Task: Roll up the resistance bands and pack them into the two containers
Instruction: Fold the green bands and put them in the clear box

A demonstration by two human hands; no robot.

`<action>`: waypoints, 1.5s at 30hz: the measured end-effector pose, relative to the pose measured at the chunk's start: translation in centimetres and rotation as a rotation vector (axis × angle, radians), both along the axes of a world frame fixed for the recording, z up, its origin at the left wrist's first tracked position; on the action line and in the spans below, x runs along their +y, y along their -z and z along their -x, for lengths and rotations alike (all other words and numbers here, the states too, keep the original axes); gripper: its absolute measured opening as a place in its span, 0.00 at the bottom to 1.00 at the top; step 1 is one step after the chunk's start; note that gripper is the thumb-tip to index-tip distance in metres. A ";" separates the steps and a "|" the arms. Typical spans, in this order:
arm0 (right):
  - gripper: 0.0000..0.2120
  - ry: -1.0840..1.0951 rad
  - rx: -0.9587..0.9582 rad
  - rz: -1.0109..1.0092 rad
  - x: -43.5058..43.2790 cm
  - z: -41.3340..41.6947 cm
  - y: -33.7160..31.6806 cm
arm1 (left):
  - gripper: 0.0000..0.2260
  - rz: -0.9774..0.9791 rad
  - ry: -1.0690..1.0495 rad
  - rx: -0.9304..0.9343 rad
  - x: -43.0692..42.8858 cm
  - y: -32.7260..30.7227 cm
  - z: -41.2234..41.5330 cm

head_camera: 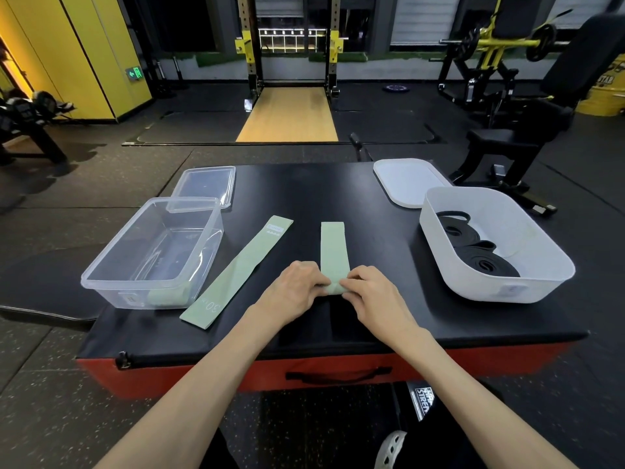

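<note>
Mat [304, 191]: clear tub [101, 280] w/ green roll [167, 297]; white tub [548, 238], black bands [480, 257].

We have a single wide-angle view, worn on the person's head, looking forward and down. It sits close over the near edge of the black padded surface [304, 191], centred on the left hand [297, 286] and right hand [372, 292] at the light green fabric band [332, 248]. Far off, we see the yellow-and-black squat rack [246, 45].
</note>
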State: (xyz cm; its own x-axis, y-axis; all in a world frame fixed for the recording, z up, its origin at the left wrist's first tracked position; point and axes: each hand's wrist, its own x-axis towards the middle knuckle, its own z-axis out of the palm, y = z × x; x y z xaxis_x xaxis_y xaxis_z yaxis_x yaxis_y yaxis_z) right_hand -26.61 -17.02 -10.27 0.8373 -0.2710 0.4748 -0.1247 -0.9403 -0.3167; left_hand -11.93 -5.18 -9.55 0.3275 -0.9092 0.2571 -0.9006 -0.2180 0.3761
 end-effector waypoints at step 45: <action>0.06 0.034 0.054 -0.062 -1.2 -2.0 -0.5 | 0.11 0.132 -0.070 -0.015 -0.1 -0.2 0.5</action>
State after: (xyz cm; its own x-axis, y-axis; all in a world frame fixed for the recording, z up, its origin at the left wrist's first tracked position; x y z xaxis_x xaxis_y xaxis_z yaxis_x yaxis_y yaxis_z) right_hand -24.65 -18.23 -9.78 0.8512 -0.3267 0.4107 -0.1745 -0.9142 -0.3657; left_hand -12.40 -5.27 -9.31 0.3843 -0.8421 0.3783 -0.8905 -0.2299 0.3927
